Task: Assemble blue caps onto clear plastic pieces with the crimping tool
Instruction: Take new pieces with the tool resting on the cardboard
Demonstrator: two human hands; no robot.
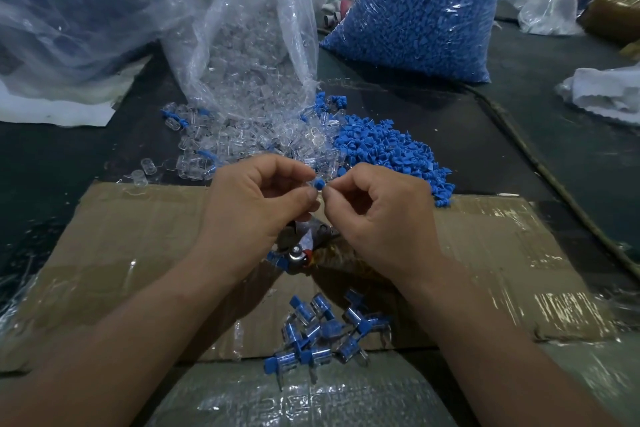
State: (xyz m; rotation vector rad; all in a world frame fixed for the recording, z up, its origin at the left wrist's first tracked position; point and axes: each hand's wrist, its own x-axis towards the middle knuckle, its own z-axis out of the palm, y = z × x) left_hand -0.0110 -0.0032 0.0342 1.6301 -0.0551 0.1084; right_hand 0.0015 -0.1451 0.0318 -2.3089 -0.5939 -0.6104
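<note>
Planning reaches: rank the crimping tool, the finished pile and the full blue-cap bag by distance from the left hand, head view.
1. crimping tool, just under the left hand.
2. finished pile, nearer the body.
3. blue-cap bag, far back right.

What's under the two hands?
A metal tool lies on the cardboard below the left hand and right hand, which pinch a blue cap. Only its bolt and middle show; the hands cover its ends.

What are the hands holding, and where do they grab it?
The left hand and right hand pinch a small blue cap by its sides, with fingertips.
</note>
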